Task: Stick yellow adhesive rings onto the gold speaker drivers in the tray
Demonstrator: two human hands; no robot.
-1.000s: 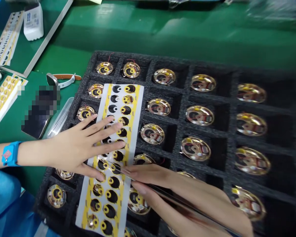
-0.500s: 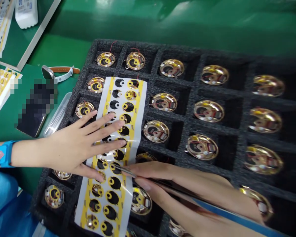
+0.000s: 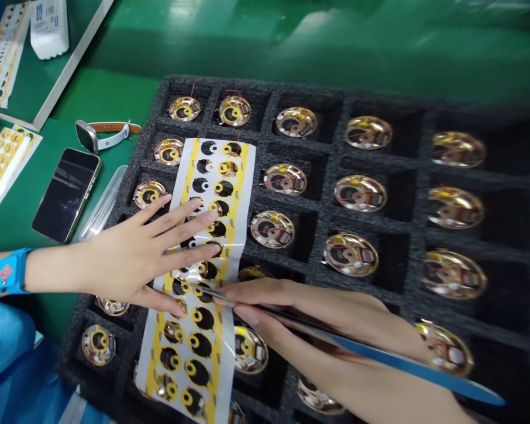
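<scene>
My left hand (image 3: pixel 128 256) lies flat with its fingers spread, pressing on a sticker sheet (image 3: pixel 242 194) of white and yellow with rows of round cut-outs. In my right hand (image 3: pixel 300 330) is a pair of tweezers (image 3: pixel 380 353), silver toward the tips and blue toward the rear. The tips touch or hover just over the sheet beside my left thumb; whether they pinch a sticker I cannot tell. Beneath the sheet is a black foam tray (image 3: pixel 318 171), whose compartments hold round gold cases (image 3: pixel 271 229) with small electronic parts and red wires inside. The sheet hides several compartments.
Left of the tray, a phone (image 3: pixel 66 194), a smartwatch (image 3: pixel 88 135) and a clear plastic strip (image 3: pixel 103 203) lie on the green table (image 3: pixel 128 100). More sticker sheets (image 3: pixel 4 159) and a white container (image 3: pixel 48 29) stand farther left, near a metal edge strip (image 3: pixel 66 73).
The view has shifted slightly, so the right side of the tray appears a little farther left. Both hands keep nearly the same place on the sheet, and the tweezers stay in my right hand.
</scene>
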